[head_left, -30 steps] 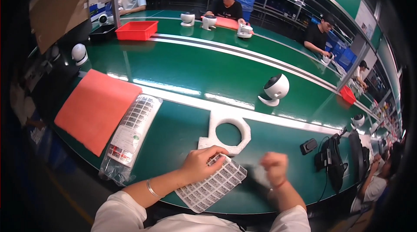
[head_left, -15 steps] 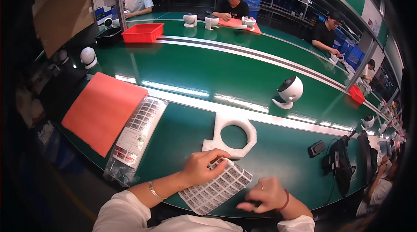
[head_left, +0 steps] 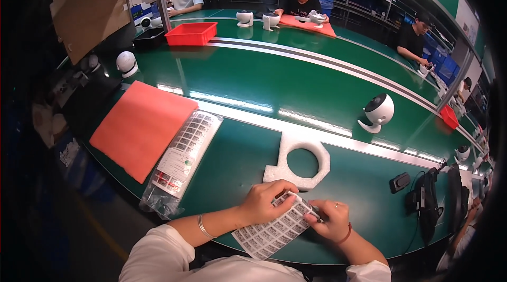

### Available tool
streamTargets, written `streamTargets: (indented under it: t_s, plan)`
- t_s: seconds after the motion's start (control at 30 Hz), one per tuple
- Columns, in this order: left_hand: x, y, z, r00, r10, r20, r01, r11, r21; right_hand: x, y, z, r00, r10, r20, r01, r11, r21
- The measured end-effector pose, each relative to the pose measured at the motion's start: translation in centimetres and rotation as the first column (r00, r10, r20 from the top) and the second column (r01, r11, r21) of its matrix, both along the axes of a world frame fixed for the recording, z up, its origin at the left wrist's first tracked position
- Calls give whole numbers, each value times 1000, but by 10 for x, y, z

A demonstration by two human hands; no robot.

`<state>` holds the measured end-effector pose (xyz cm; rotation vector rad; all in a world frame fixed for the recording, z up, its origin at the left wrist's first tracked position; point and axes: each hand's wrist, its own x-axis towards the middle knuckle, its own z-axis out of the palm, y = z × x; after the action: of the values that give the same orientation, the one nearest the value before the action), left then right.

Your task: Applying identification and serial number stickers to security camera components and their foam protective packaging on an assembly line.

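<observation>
Plainly, the left hand (head_left: pixel 266 203) pinches the white sheet of small rectangular grey-printed labels (head_left: pixel 269 237) by its upper edge, thumb and fingers drawn narrow on it; the right hand (head_left: pixel 332 221) is at the sheet's corner, toward two o'clock, fingers bent and close together (whether they grip the sheet or a single label, I cannot tell). The sheet slants over the near part of the dark green bench (head_left: pixel 359 213), between the two forearms; a silvery bangle (head_left: pixel 203 226) circles the left wrist, and a thin red band (head_left: pixel 347 233) the right.

Taking the sheet as the dial's centre, the white foam block with a round hole (head_left: pixel 324 165) lies just beyond it, between twelve and one; the long clear plastic packet of label sheets (head_left: pixel 185 163) is at ten, with the square orange-red mat (head_left: pixel 140 129) beside it, farther out; the white rounded device with a black face (head_left: pixel 380 110) stands between one and two; the small black oblong object (head_left: pixel 400 182) sits a little past two.
</observation>
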<state>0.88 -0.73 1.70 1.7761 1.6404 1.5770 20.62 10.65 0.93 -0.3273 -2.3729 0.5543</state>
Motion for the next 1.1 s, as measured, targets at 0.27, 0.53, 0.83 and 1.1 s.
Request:
streamTargets:
  t_s: [0.27,0.53,0.83,1.1]
  plan:
    - [-6,5,5,983,-120,139,161,928,-337,-2,-2,-6,989,134,-59,-137,990,-45]
    - [-10,7,-3,889,-224,399,373,859,-350,-1,0,-5,991,122,-48,-124,990,-64]
    - [-8,7,1,851,-235,469,435,816,-380,1,2,-7,991,121,-49,-125,987,-105]
    - [-6,6,6,891,-220,397,397,804,-443,1,2,-10,987,152,-60,-158,981,-113]
